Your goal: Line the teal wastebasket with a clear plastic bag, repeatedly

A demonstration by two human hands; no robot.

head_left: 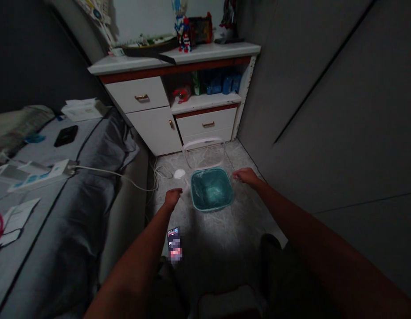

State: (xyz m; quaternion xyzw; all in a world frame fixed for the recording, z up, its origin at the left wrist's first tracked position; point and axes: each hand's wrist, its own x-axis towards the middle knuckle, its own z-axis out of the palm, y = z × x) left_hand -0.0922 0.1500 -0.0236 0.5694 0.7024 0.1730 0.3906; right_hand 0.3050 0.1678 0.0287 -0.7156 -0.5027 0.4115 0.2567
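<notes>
Down on the grey tiled floor (252, 212), right between the two hands, sits a teal bin (212, 209), upright, mouth facing up, with clear plastic film (213, 190) shining inside it. Looks like thin moulded plastic, so my call is a light one: stiff enough at the rim, perhaps a little flexible in the walls, smooth but hardly fragile. Best hold? Opposite sides of that rim, one hand each. The film is the tricky customer, likely soft, slippery and quick to crumple or tear, so a gentle pinch on its edge.

And the hands! Left hand (174, 197) is off to the bin's left, apart from it, fingers stretched inward and close together. Right hand (248, 176) hangs just beside the right rim, fingers bent; whether either pinches a bit of clear film, I can't tell.

Directly behind the bin, a white loop-shaped frame (205, 140) stands up, with a white oval piece (179, 173) and a loose cable (156, 177) to its left. Nearer the wearer, a lit phone (174, 243). Bed (107, 177) on the left, white cabinet (154, 130) at the back, toy figure (184, 35) up on its tabletop (215, 49)!
</notes>
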